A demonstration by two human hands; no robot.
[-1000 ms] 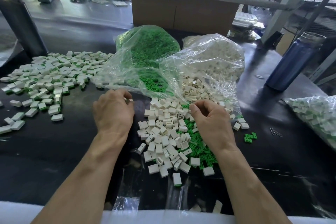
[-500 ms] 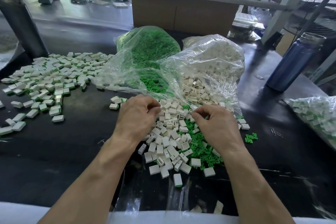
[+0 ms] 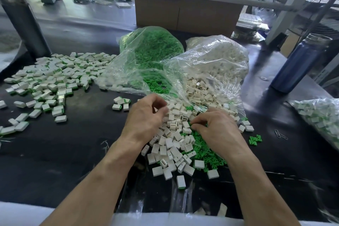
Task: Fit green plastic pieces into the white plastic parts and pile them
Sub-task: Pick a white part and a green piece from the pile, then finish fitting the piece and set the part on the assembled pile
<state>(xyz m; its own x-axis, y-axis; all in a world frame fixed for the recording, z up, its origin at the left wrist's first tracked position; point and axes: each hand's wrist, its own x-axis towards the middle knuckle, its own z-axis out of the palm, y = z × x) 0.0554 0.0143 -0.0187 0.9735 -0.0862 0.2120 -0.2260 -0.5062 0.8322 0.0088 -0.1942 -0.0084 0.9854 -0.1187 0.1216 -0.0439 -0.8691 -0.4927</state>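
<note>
Fingers of both the left hand (image 3: 145,117) and right hand (image 3: 216,130) curl down, fingertips in the white parts (image 3: 174,145); whether they pinch anything, I cannot tell.

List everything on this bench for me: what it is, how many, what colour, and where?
Finished pieces: a large heap, white with green, far left.
Small cluster: about four, white-green, left of the hands.
Loose white parts: many, centre.
Loose green pieces: many, centre right.
Green bag: one, clear, behind centre.
White bag: one, clear, right of it.
Third bag: one, right edge.
Bottle: one, blue, right.
Box: one, brown, back.
Paper clips: apparently two, right.
Left hand: curled over the white parts.
Right hand: pinching among the green pieces.
</note>
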